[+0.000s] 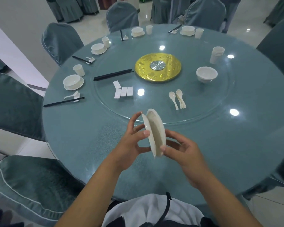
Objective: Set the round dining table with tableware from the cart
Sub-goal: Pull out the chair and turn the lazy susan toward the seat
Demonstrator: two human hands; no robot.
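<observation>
Nearest the camera, the person's two hands meet above the near part of the round tabletop [82, 145], holding two white saucers on edge, one against the other. The left hand [129, 145] pinches the left saucer [147, 128], thumb on its near face and fingers curled behind its rim. The right hand [184, 151] grips the right saucer [157, 130], thumb pressed on its lower rim and fingers curved round the back. Both saucers stand nearly upright, clear of the tabletop, their upper rims slightly parted.

Beyond the hands lies the glass turntable [211, 102]. On its near part rest a group of white spoons [179, 98] to the right and four white chopstick rests [122, 91] to the left, close together. A bundle of black chopsticks [113, 74] lies further left, near the gold disc [157, 68] at the centre. A stack of white bowls [206, 73] sits on the right of the turntable, with a stack of white cups [216, 54] behind it.

Along the left edge, a laid place [73, 81] has a bowl on a saucer, a cup, a spoon on a rest and chopsticks. Three more such places follow round the far rim. Grey-blue covered chairs [61, 40] ring the table.
</observation>
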